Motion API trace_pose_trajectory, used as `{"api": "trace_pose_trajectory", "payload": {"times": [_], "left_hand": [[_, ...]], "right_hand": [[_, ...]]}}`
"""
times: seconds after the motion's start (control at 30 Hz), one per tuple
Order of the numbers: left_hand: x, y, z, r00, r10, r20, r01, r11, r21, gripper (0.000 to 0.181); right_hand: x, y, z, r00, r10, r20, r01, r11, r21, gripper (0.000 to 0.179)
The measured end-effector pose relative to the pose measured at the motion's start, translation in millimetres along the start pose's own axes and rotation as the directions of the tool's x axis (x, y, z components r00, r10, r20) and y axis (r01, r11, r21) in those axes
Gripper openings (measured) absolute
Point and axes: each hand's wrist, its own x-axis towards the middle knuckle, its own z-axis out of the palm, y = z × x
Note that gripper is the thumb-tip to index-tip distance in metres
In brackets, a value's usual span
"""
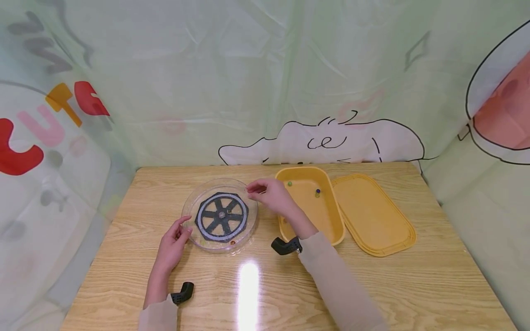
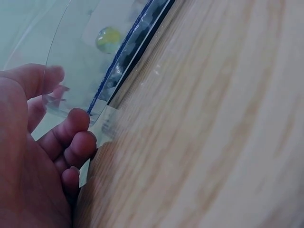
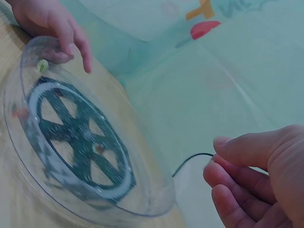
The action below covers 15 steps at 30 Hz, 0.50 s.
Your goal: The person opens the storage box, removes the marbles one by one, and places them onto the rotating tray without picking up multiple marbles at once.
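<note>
Clear round dish on counter, left of yellow tub; dark spoked wheel and orange marble inside. Left hand: fingers gripping dish's near-left rim. Right hand, by the opposite rim: thumb and fingers drawn together; cannot tell whether they grasp anything.

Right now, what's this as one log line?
Left hand: holds clear dish; right hand: near dish, contents unclear; yellow tub: marbles inside

Clear dish w/ wheel

Round, flat on tbl. Wheel dk, 6-spoke, pale ring; in or under dish, can't tell. Inside: yel-grn marble by rim, amber marble over wheel, orange marble nr front rim.
</note>
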Motion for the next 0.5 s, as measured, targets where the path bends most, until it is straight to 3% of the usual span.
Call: {"api": "trace_pose_trajectory", "payload": {"times": [0.2,0.5], "left_hand": [[-1.7,0.1,-0.8,1.000,-0.001,-0.003,0.001,1.000,-0.013,0.035],[-1.1,1.8,-2.1,1.000,0.005,0.013,-0.005,1.000,-0.014,0.039]], "right_hand": [[2.3,7.1,-24.6,0.998,0.039,-0.048,-0.039,0.999,0.001,0.024],[6.9,31.3,-59.2,0.991,0.040,-0.125,-0.043,0.999,-0.028,0.021]]}}
